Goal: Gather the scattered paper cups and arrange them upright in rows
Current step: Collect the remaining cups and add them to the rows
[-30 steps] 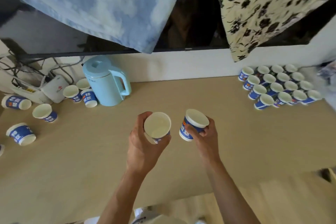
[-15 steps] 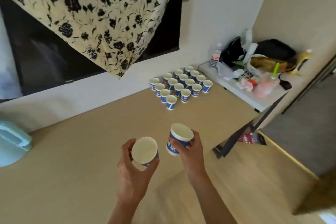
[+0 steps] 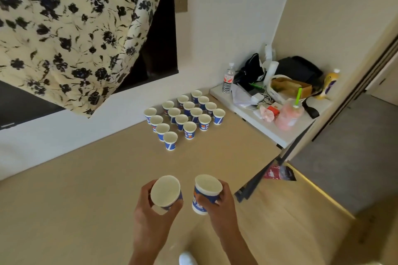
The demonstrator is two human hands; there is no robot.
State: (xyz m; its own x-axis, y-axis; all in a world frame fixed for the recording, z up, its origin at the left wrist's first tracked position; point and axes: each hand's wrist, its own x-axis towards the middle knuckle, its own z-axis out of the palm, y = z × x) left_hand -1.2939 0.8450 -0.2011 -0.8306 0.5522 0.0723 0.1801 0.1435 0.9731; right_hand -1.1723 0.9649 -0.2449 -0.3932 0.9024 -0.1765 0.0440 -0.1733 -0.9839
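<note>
your left hand [image 3: 150, 215] grip: round 1 tilted cup [image 3: 165, 190] | your right hand [image 3: 219, 206] grip: round 1 blue cup [image 3: 206, 187] | tabletop [image 3: 86, 178]: 16 upright cups [image 3: 181, 119], 4 rows of 4

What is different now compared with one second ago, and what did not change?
The view has swung right: the blue kettle and scattered cups are out of sight, and the block of upright cups now lies ahead, nearer. Nothing was picked up or released. The left hand still grips a paper cup, the right hand a second cup; the block looks unchanged.
</note>
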